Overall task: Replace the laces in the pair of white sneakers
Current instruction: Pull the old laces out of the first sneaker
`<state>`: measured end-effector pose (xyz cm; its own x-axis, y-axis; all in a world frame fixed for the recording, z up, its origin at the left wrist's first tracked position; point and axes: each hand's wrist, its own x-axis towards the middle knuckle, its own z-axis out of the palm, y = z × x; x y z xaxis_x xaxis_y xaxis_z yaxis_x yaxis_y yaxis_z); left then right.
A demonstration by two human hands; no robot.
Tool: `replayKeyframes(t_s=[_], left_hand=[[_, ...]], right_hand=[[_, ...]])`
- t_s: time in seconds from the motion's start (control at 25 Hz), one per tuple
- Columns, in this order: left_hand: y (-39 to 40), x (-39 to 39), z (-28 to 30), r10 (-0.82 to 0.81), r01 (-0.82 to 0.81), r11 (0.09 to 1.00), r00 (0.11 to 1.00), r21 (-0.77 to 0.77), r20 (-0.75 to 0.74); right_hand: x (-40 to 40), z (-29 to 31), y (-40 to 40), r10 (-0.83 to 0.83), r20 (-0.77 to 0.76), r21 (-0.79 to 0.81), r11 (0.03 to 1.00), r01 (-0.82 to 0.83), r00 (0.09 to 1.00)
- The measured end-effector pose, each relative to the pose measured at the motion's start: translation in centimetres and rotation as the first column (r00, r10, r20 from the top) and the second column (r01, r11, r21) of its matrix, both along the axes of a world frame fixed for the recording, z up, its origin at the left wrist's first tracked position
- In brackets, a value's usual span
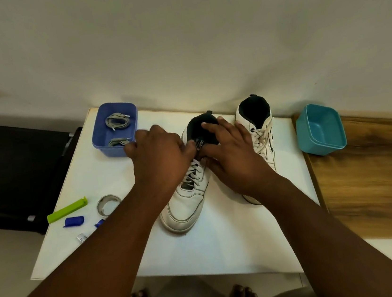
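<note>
- Your two hands meet over the nearer sneaker [186, 199], at the centre of the frame on the white bench [227, 250]. Its long axis runs from toe at lower centre up and slightly right to the dark collar.
- Your left hand [159, 157] lies over the sneaker's left side, thumb at the tongue; your right hand [230, 154] comes from the right, fingers spread over the collar and thumb by the top of the old white laces [193, 173]. Whether either hand is actually pinching a lace, I cannot tell; fingers hide the knot.
- Both hands are about equally near the top eyelets, so unlacing likely starts there.
- The second sneaker [258, 130], still laced, stands just right of the first, behind your right hand.
- The blue tub [100, 138] at upper left of the bench holds two bundles of grey laces [116, 121], nearer your left hand.
- The teal tub [321, 130] at right, on the wooden surface [377, 187], holds nothing I can see.
</note>
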<state>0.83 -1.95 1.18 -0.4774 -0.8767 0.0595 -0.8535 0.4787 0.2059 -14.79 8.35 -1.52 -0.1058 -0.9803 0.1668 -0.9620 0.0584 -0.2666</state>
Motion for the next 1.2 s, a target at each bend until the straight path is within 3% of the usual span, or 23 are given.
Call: replayKeyframes(t_s=[0.12,0.44,0.52,0.64,0.72,0.76,0.84,0.96,1.04,1.08,1.2], left_hand=[[-0.8,0.3,-0.1,-0.024,0.025,0.999,1.0,-0.03,0.006],[-0.9,0.3,-0.3,0.028,0.003,0.985,0.984,0.175,-0.176],[-0.9,0.4,-0.2,0.026,0.003,0.985,0.985,0.171,-0.168],[-0.8,0.1,0.0,0.0,0.017,0.992,0.991,0.122,-0.135],[-0.7,-0.2,0.1,-0.015,0.028,0.992,0.994,0.125,-0.106],[-0.5,-0.3,0.2,-0.019,0.033,0.989,0.995,0.142,-0.101],[-0.3,-0.5,0.2,-0.034,0.053,0.984,0.993,0.168,-0.113],[-0.3,-0.3,0.2,-0.047,0.073,0.978,0.99,0.196,-0.135],[-0.6,0.0,0.1,-0.041,0.068,0.977,0.99,0.201,-0.135],[-0.7,0.1,0.1,-0.042,0.065,0.981,0.991,0.185,-0.124],[-1.0,0.2,0.1,-0.04,0.055,0.991,0.992,0.125,-0.119]], right_hand=[[-0.3,0.5,0.0,-0.013,-0.015,0.005,1.0,0.013,1.0],[2.9,0.9,-0.8,-0.126,0.01,0.096,0.988,0.125,0.992],[3.2,0.9,-1.1,-0.212,0.186,0.116,0.974,0.193,0.959],[2.8,1.0,-0.8,-0.369,0.507,0.052,0.915,0.4,0.779],[3.0,1.4,-0.4,-0.436,0.584,-0.032,0.831,0.556,0.685],[3.1,1.5,-0.2,-0.46,0.542,-0.081,0.804,0.589,0.703],[3.2,1.3,-0.1,-0.401,0.34,-0.164,0.865,0.473,0.851],[2.9,1.1,-0.8,-0.251,0.089,-0.024,0.967,0.254,0.964],[2.8,1.2,-1.0,-0.244,0.011,0.016,0.97,0.244,0.97],[2.6,1.3,-0.8,-0.274,-0.019,-0.04,0.961,0.273,0.962],[0.9,2.0,0.5,-0.544,0.1,-0.276,0.789,0.548,0.833]])
